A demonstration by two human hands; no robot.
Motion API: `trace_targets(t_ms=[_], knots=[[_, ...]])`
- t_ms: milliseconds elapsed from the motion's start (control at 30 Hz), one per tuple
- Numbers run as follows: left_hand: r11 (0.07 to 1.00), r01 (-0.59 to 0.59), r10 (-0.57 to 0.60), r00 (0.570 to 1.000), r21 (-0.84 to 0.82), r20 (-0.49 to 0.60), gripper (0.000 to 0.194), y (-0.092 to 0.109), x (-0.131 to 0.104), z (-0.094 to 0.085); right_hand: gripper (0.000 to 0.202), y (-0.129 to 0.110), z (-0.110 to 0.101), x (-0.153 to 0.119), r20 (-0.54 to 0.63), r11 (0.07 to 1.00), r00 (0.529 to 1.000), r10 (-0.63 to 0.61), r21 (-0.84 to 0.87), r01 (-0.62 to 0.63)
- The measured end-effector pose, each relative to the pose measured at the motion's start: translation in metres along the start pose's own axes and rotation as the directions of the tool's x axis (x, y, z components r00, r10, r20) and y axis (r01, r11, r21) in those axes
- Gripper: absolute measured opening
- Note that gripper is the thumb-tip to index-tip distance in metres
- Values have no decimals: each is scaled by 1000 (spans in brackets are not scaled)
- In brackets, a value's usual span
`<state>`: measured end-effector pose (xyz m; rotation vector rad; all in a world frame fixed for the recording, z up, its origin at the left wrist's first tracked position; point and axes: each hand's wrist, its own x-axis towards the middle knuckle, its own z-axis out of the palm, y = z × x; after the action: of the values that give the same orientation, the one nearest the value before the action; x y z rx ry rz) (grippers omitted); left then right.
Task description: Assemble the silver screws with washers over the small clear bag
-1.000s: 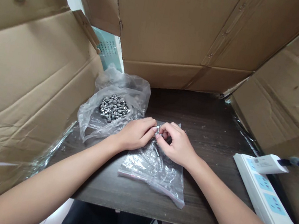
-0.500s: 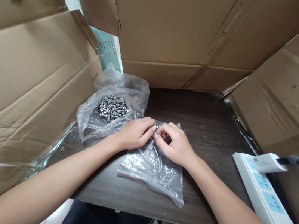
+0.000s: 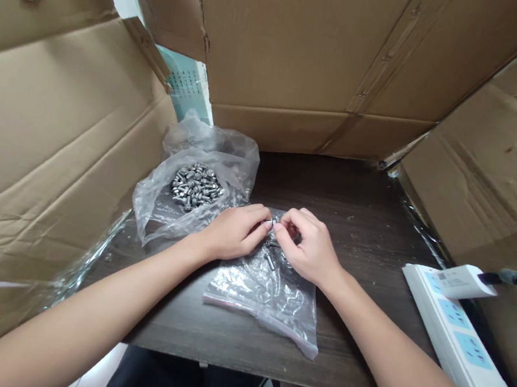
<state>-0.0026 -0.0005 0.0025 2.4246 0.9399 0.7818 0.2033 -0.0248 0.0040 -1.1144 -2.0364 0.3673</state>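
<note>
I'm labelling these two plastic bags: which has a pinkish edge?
The flat bag, nearer the front; the crumpled bag holding the heaped bolts shows no pink.

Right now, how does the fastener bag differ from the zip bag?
The fastener bag gapes around a heap of metal fasteners, while the zip bag lies mostly flat. The fastener bag has a loose, crumpled rim; the zip bag has a straighter edge with a pinkish strip. Both are see-through plastic on the dark table.
</note>
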Motion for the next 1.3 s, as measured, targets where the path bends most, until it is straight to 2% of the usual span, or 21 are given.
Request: trace_targets(t_ms=[267,467,600,733,1300], knots=[[1000,-27,27,999,-7,-22,17,0,-1,-1,17,1,-1,2,96,1000,995,15,-23,-13],[999,-9,6,998,-53,-67,15,1,-1,0,15,2,0,1,63,999,997,35,20,-36],[998,-15,10,997,-65,-76,20,1,-1,1,16,3,0,2,24,997,998,57,42,-58],[999,-27,24,997,-43,-71,17,0,-1,1,16,2,1,3,5,997,998,64,49,-65],[998,-44,41,997,-45,-73,19,0,-1,2,19,2,1,3,16,995,996,86,39,-87]])
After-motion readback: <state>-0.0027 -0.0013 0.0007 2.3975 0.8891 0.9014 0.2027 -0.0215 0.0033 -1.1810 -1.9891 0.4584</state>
